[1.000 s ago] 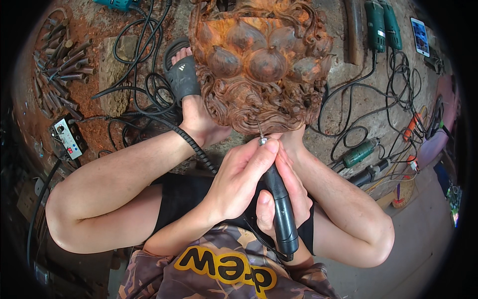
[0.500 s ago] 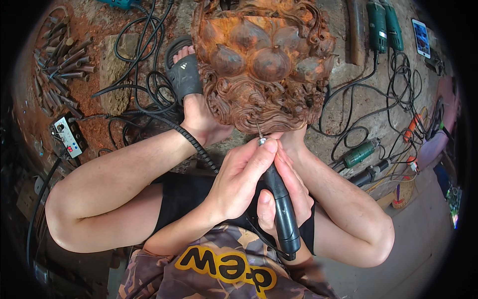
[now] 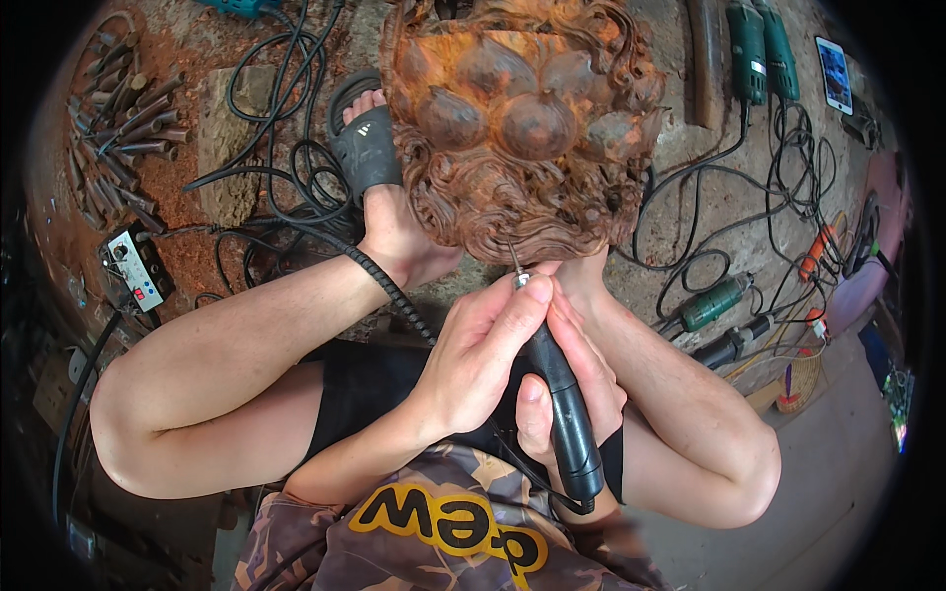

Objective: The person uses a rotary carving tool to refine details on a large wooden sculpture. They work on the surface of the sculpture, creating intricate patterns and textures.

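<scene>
Between my feet stands a reddish-brown wood carving (image 3: 522, 128) with rounded bulges on top and flowing, wavy relief along its near side. A black rotary carving tool (image 3: 564, 414) slants up from my lap, its thin bit meeting the carving's near edge. My left hand (image 3: 483, 340) closes round the tool's front end, thumb near the metal collet. Around the tool's body my right hand (image 3: 581, 389) is wrapped from the right, its thumb on the near side. Some fingers of both hands are hidden behind the tool.
Cables (image 3: 296, 197) loop over the floor on both sides. At left lie many carving chisels (image 3: 128, 128), a wood block (image 3: 236, 148) and a control box (image 3: 138, 271). Green power tools (image 3: 746, 54), a phone (image 3: 834, 76) and another green tool (image 3: 714, 303) lie at right.
The rear end of the rotary tool has swung slightly right and toward me, with my right hand following. My left hand has shifted a touch right. The carving stays put.
</scene>
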Demonstrator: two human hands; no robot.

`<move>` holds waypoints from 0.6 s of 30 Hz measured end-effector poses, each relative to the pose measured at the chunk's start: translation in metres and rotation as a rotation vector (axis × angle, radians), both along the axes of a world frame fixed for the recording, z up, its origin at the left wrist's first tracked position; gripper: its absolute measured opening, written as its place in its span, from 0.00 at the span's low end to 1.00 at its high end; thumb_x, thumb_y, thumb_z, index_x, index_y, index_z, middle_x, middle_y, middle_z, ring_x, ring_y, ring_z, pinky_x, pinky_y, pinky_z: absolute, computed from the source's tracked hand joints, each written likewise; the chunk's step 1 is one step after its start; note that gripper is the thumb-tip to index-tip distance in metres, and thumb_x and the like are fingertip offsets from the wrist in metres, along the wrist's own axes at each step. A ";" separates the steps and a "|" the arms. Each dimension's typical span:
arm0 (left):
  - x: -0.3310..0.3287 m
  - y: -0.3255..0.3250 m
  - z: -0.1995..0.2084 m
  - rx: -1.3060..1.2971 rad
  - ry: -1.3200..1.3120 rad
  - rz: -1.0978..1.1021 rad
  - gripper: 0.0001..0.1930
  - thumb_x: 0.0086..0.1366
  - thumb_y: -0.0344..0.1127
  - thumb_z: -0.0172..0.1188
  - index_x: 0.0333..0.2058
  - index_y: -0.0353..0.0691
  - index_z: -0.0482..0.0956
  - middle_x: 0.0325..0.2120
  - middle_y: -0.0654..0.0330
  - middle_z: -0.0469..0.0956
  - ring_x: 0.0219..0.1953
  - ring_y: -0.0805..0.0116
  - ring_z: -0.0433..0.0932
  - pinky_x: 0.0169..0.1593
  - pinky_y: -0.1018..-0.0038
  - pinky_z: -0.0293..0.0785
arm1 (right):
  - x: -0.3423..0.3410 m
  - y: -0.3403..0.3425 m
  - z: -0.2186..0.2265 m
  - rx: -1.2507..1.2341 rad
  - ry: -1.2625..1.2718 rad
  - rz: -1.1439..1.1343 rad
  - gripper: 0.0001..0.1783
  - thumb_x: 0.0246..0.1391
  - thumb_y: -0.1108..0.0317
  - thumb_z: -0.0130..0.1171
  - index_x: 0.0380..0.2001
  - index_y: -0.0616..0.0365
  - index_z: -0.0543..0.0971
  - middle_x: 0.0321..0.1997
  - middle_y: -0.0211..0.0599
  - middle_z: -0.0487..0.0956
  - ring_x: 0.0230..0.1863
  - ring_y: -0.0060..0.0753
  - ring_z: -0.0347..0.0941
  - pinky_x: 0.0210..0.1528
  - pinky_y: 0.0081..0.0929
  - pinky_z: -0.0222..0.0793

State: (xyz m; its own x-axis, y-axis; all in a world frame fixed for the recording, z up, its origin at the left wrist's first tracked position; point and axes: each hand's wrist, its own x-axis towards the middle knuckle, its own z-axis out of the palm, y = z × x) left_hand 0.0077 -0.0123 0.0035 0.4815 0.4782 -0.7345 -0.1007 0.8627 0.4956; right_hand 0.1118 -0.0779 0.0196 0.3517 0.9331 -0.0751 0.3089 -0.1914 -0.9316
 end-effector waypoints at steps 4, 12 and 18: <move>0.000 -0.001 -0.002 0.009 -0.012 0.011 0.23 0.81 0.48 0.45 0.40 0.32 0.79 0.35 0.59 0.82 0.41 0.72 0.77 0.59 0.71 0.70 | 0.000 0.000 -0.001 0.004 -0.004 0.013 0.26 0.57 0.69 0.64 0.53 0.81 0.77 0.53 0.71 0.80 0.58 0.61 0.80 0.60 0.46 0.77; -0.001 0.000 -0.001 -0.008 0.000 0.013 0.23 0.81 0.47 0.45 0.41 0.32 0.79 0.35 0.59 0.82 0.41 0.73 0.78 0.59 0.71 0.70 | 0.001 0.001 -0.001 -0.002 -0.012 0.028 0.25 0.57 0.69 0.64 0.52 0.81 0.78 0.53 0.71 0.81 0.57 0.61 0.81 0.59 0.45 0.77; 0.000 0.001 -0.002 0.044 -0.014 0.007 0.23 0.81 0.48 0.45 0.41 0.33 0.78 0.34 0.60 0.82 0.40 0.73 0.77 0.53 0.74 0.71 | 0.001 0.003 -0.001 0.001 -0.018 0.016 0.25 0.57 0.69 0.64 0.52 0.81 0.78 0.52 0.71 0.81 0.56 0.61 0.81 0.59 0.45 0.77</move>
